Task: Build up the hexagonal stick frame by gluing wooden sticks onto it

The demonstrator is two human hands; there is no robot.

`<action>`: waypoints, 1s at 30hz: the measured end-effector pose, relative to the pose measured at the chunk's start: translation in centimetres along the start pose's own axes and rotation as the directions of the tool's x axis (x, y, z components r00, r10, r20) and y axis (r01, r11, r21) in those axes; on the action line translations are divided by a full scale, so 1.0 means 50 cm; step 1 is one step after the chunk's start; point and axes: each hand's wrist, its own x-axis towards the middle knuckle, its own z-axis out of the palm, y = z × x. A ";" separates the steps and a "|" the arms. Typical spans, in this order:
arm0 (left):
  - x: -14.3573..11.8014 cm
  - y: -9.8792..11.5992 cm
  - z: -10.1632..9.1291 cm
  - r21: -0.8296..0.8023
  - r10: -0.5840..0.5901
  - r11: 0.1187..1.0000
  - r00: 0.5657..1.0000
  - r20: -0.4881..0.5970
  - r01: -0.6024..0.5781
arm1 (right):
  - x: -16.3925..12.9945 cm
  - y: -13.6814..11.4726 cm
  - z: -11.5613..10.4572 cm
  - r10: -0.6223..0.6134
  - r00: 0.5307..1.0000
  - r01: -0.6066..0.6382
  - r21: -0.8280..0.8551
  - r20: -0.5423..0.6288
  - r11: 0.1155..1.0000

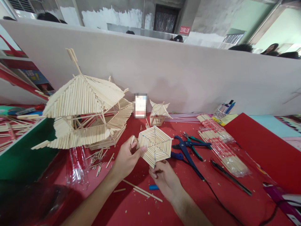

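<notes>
1. the left hand (pixel 125 160) grips the left edge of a flat hexagonal panel of pale bamboo sticks (pixel 155 145), thumb over the face and fingers curled behind.
2. the right hand (pixel 164 179) pinches the same panel at its lower corner, fingers closed tight on the rim.
3. the panel is held tilted just above the red table covering (pixel 131 207), between both hands and clear of the surface.
4. just right of the panel lie blue-handled pliers (pixel 185 150) and green-handled cutters (pixel 195 142), touching each other.
5. further right sits a clear plastic pack of long bamboo sticks (pixel 221 144).
6. behind the panel stands a small stick-built pavilion model (pixel 158 113); well to the left is a large stick-built pavilion roof model (pixel 84 113).
7. loose stick offcuts (pixel 142 191) and a small blue cap-like piece (pixel 154 187) lie on the covering near the right hand.
</notes>
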 end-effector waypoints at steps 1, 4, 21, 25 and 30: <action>0.001 0.000 -0.001 -0.016 -0.010 1.000 1.000 -0.007 0.010 | 0.000 -0.001 -0.001 -0.003 1.000 0.003 -0.011 -0.001 1.000; 0.005 0.000 -0.005 -0.048 -0.042 0.998 0.998 -0.050 0.040 | -0.004 -0.014 -0.003 -0.002 1.000 0.002 -0.050 -0.013 0.999; 0.004 0.013 -0.009 0.008 -0.035 0.999 0.998 -0.044 0.035 | -0.007 -0.016 -0.001 0.021 0.995 -0.024 -0.029 -0.095 0.999; 0.003 0.026 -0.003 -0.034 -0.032 0.999 0.999 -0.004 0.032 | -0.006 -0.012 0.001 -0.003 0.998 0.003 -0.013 -0.068 1.000; 0.005 0.018 -0.012 -0.020 -0.045 0.999 0.998 -0.045 0.044 | -0.006 -0.028 -0.004 -0.033 0.999 0.029 -0.135 -0.032 0.990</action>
